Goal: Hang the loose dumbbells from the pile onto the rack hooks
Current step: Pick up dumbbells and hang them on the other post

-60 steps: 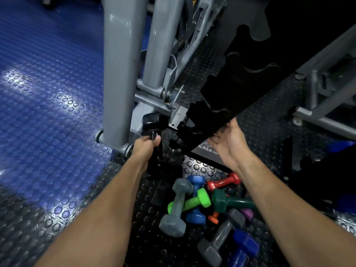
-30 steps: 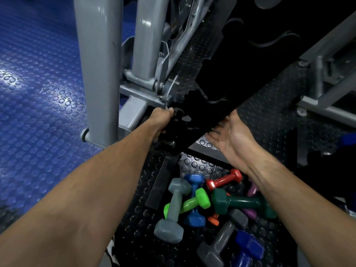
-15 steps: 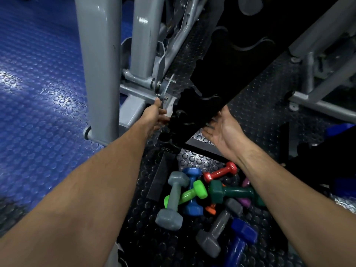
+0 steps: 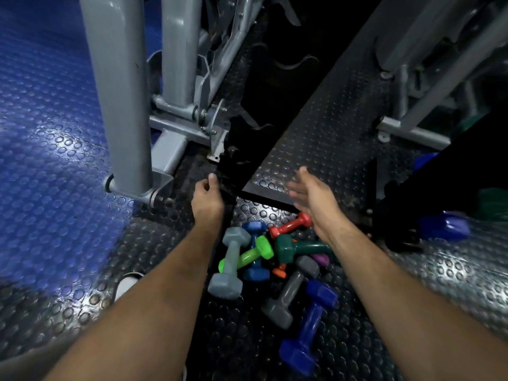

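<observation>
A pile of loose dumbbells lies on the black studded floor between my forearms: a light grey one (image 4: 232, 262), a lime green one (image 4: 254, 254), a blue one (image 4: 255, 228), a red one (image 4: 291, 225), a dark green one (image 4: 299, 247), a darker grey one (image 4: 290, 294) and a violet-blue one (image 4: 310, 325). The black rack (image 4: 247, 149) with curved hooks slants up just beyond the pile. My left hand (image 4: 207, 199) has its fingers curled against the rack's dark lower end; any grip there is hidden. My right hand (image 4: 313, 199) hovers open and blurred above the red dumbbell.
Grey machine posts (image 4: 121, 105) stand close on the left, and another grey frame (image 4: 412, 130) on the right. A violet-blue dumbbell (image 4: 442, 225) lies apart at the far right. Blue studded flooring (image 4: 41, 160) spreads left. My shoe tip (image 4: 125, 284) shows under my left forearm.
My left hand carried a black dumbbell up to the rack's lowest hooks, left it, and dropped back to the rack's foot. My right hand came off the rack's underside and opened.
</observation>
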### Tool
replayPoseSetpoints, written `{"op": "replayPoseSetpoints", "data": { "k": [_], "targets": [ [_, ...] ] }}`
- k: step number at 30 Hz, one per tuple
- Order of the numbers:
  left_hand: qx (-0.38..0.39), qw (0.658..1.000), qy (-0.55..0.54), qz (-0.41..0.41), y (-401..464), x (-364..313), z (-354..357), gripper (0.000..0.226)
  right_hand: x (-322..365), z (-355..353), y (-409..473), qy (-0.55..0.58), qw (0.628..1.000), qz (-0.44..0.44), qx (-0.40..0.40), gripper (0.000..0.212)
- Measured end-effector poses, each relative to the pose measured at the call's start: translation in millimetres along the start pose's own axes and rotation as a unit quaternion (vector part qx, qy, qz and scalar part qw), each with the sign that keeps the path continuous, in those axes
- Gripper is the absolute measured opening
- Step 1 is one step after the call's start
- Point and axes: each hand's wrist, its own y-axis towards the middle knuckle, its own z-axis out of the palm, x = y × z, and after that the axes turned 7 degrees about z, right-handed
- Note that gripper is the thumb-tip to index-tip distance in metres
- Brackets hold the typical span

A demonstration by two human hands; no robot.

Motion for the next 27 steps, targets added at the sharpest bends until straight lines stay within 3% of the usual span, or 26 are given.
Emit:
{"op": "replayPoseSetpoints", "data": {
  "k": [5,12,16,22,27],
  "targets": [
    [0.021,0.998,-0.027,0.046,-83,-3,22,0.047,-57,-45,-38,0.028,0.997,0.051,-0.055,0.026],
    [0.126,0.992,0.018,0.003,-176,30,52,0.039,-124,-98,-76,0.024,0.990,0.095,-0.105,0.012],
    [0.221,0.974,0.055,-0.016,-215,57,70,0.031,-162,-117,-82,0.018,0.984,0.139,-0.108,0.016],
    [0.336,0.928,0.146,-0.069,-244,89,98,0.042,-223,-136,-78,-0.030,0.976,0.186,-0.107,0.032],
    [0.402,0.882,0.233,-0.078,-259,109,115,0.025,-255,-159,-71,-0.055,0.967,0.220,-0.115,0.033]
  ]
}}
